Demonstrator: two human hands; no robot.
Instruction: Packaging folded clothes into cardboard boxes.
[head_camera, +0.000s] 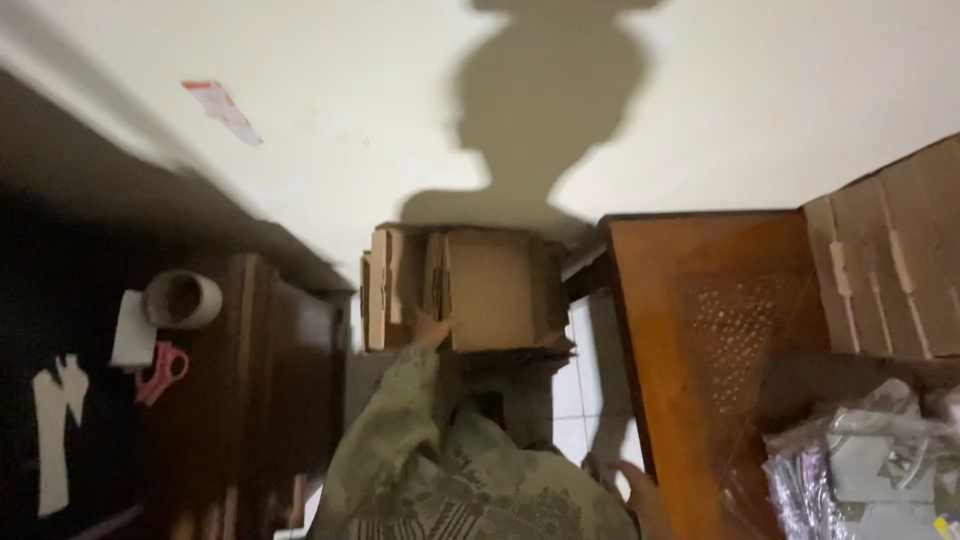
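Observation:
My left hand (432, 330) reaches forward in a green patterned sleeve (400, 440) and grips the lower edge of a stack of folded brown cardboard boxes (490, 290) standing against the pale wall. My right hand (640, 495) hangs low at the bottom edge of the view. It is beside the left edge of a brown wooden table (700, 300), its fingers apart and nothing in it. The picture is blurred, so the left hand's fingers are hard to make out.
More flat cardboard (890, 260) lies on the table's far right, with clear plastic bags (860, 450) in front of it. On a dark wooden cabinet (270, 380) at the left sit a tape roll (182, 298), pink scissors (160, 372) and white paper (55, 430). White floor tiles (580, 390) show between the furniture.

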